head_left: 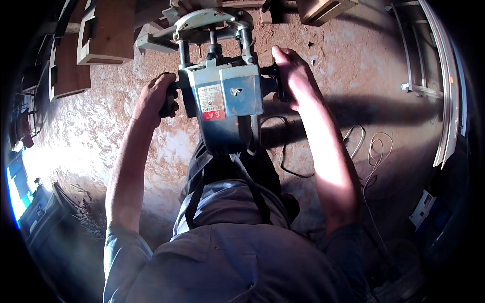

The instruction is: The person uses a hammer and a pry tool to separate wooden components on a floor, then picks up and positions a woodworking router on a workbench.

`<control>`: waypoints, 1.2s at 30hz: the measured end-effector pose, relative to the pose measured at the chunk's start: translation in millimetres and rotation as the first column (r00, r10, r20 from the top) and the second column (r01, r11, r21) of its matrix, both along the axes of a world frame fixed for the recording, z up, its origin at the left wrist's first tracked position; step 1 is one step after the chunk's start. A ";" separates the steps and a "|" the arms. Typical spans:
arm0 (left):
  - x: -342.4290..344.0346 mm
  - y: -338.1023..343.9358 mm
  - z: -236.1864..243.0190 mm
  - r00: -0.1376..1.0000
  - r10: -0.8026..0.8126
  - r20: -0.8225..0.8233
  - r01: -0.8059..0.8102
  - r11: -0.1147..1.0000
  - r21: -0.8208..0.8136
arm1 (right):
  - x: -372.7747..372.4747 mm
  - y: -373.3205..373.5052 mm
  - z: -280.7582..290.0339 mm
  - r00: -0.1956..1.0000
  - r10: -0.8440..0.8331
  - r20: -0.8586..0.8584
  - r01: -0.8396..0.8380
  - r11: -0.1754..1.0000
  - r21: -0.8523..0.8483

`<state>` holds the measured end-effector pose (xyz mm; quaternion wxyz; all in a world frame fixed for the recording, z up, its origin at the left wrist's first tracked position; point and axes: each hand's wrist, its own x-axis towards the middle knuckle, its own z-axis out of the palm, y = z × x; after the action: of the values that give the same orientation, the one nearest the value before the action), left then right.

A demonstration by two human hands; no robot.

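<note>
Two black handles (167,104) of a blue plunge router (236,96) are firmly grasped — the left one wrapped by the curled fingers of the left hand (154,95), the right one clasped by the right hand (298,78) — and the tool is held between them, in front of the person's legs, with its metal base (208,19) turned away from the body. Notched wooden pieces (107,40) are seen at upper left, while thin cables (372,160) are strewn over the dusty floor (348,55) at right.
</note>
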<state>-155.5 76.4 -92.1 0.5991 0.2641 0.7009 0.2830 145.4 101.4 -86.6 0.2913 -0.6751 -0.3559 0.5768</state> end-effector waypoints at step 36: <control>3.2 3.0 4.0 1.000 -0.011 -0.005 0.011 1.000 -0.029 | -0.9 0.3 -4.1 0.999 -0.052 -0.008 0.052 0.998 0.033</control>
<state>-152.3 79.4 -88.0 0.6025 0.2600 0.7050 0.2691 144.5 101.7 -90.7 0.3187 -0.6771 -0.3466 0.5655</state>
